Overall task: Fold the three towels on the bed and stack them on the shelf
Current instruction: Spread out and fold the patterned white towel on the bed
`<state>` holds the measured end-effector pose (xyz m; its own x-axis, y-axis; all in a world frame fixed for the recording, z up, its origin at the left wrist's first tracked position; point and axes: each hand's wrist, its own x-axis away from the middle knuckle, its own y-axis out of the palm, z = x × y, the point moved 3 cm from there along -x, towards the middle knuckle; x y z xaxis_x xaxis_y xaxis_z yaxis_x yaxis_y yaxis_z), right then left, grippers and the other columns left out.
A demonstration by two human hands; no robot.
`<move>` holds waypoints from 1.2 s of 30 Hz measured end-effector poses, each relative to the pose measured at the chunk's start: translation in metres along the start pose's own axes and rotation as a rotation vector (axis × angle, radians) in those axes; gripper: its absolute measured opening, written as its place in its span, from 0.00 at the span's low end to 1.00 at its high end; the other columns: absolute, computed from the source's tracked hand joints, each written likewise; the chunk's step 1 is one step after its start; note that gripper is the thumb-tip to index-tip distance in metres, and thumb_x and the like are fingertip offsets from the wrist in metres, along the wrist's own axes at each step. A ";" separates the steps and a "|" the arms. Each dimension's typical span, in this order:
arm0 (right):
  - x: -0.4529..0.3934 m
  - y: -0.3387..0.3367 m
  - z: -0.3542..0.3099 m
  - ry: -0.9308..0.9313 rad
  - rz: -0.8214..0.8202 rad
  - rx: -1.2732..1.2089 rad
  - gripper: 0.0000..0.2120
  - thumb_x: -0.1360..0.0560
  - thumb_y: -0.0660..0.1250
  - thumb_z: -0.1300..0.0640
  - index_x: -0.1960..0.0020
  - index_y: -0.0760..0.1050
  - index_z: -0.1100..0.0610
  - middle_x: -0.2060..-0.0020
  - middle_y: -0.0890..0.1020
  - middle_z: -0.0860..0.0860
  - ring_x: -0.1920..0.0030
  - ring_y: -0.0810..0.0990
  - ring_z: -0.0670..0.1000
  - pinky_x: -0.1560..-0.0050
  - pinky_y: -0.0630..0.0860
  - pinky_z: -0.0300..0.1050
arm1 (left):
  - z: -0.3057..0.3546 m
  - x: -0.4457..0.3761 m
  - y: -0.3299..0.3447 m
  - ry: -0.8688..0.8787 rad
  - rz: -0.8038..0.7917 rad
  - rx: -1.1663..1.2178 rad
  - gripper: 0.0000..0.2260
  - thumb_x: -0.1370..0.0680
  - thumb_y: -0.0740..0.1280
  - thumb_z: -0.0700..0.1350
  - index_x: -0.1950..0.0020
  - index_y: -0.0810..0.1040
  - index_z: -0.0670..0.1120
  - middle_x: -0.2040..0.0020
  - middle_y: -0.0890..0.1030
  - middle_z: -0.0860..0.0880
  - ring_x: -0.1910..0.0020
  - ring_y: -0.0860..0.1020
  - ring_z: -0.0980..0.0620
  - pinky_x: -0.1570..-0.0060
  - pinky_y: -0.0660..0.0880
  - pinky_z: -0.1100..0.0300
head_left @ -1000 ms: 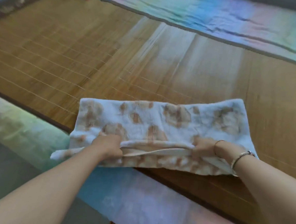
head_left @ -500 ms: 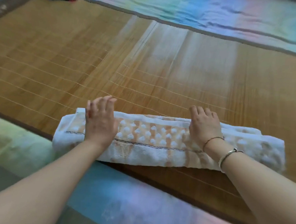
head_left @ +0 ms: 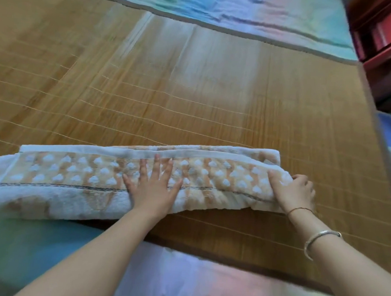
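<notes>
A white towel with an orange pattern (head_left: 70,177) lies folded into a long narrow strip across the near edge of the bamboo mat (head_left: 193,91). My left hand (head_left: 154,186) presses flat on the strip's middle, fingers spread. At the strip's right end my right hand (head_left: 295,190) pinches the fabric, thumb on top and fingers curled under the end. No other towel is in view.
The mat covers a bed with a pastel rainbow sheet (head_left: 205,282) showing in front and behind. A red shelf unit (head_left: 385,44) stands at the upper right, beyond the bed's right edge.
The towel went from half-folded to a narrow strip. My left hand slid from the left part to the middle; my right hand moved to the right end and gripped it. The view shifted right.
</notes>
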<state>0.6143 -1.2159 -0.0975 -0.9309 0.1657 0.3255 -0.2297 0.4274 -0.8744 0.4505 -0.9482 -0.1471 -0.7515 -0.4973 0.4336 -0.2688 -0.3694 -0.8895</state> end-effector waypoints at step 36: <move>0.045 -0.134 -0.036 -0.106 -0.827 -0.821 0.08 0.25 0.64 0.54 0.59 0.75 0.57 0.69 0.80 0.52 0.67 0.81 0.50 0.63 0.76 0.43 | 0.195 0.089 -0.036 0.123 -0.621 1.319 0.37 0.30 0.39 0.75 0.43 0.80 0.59 0.36 0.77 0.55 0.38 0.74 0.54 0.28 0.58 0.44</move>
<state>0.6137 -1.2342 0.0473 -0.6119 -0.4903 0.6206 -0.5601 0.8226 0.0976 0.5106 -1.1318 -0.0481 -0.7868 0.0500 0.6152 0.1225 -0.9642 0.2351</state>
